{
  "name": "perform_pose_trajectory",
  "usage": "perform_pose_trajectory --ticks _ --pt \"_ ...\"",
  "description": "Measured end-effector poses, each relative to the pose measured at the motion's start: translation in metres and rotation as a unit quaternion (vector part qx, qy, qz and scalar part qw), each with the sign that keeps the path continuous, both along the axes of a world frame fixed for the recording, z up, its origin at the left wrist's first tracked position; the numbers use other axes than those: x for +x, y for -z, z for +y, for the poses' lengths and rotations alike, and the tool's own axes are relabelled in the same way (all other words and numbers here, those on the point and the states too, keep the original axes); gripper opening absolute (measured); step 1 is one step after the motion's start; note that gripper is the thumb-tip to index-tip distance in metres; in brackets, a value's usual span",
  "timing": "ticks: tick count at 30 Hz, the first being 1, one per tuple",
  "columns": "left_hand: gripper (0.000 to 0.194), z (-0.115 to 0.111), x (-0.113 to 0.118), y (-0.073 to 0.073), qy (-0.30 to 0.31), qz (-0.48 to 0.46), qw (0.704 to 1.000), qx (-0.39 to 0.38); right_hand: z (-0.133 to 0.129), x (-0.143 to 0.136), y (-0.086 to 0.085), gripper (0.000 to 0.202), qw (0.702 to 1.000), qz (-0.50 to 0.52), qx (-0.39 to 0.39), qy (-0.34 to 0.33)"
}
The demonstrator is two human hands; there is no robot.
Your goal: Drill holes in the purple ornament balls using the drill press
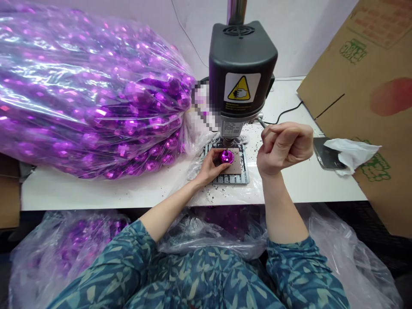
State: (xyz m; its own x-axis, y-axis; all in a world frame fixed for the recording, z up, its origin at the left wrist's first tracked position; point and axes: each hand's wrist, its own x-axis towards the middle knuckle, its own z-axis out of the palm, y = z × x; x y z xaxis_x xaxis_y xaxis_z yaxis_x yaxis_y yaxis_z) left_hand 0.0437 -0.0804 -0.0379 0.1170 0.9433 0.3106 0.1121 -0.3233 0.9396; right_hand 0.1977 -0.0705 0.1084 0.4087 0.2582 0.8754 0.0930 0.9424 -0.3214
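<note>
My left hand is closed around the side of a shiny purple faceted ball, thumb and fingers pinching it. The ball rests on a flat square board on the slotted metal base of a drill press. Right above the ball is the machine's chuck; a small dark spot shows on the ball's top. My right hand is wrapped in a fist on the press's lever, whose far end is hidden in the fingers.
A big clear bag of purple balls fills the table's left side. On the right are a phone, a crumpled tissue and a cardboard box. Dark shavings litter the white table. Plastic bags hang below its front edge.
</note>
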Motion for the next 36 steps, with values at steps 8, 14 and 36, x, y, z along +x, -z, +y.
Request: perform_pose_trajectory --ticks 8,14,36 --pt "0.057 -0.001 0.0 -0.002 -0.001 -0.005 1.0 -0.003 0.008 0.003 0.015 0.022 0.999 -0.007 0.033 0.005" --pt "0.056 -0.001 0.002 -0.001 0.0 -0.013 1.0 -0.002 0.001 -0.003 0.009 0.025 1.0 0.002 0.028 -0.006" --pt "0.034 -0.103 -0.041 -0.004 0.139 0.327 0.885 0.302 0.017 -0.006 -0.068 0.051 0.985 0.01 -0.172 -0.009"
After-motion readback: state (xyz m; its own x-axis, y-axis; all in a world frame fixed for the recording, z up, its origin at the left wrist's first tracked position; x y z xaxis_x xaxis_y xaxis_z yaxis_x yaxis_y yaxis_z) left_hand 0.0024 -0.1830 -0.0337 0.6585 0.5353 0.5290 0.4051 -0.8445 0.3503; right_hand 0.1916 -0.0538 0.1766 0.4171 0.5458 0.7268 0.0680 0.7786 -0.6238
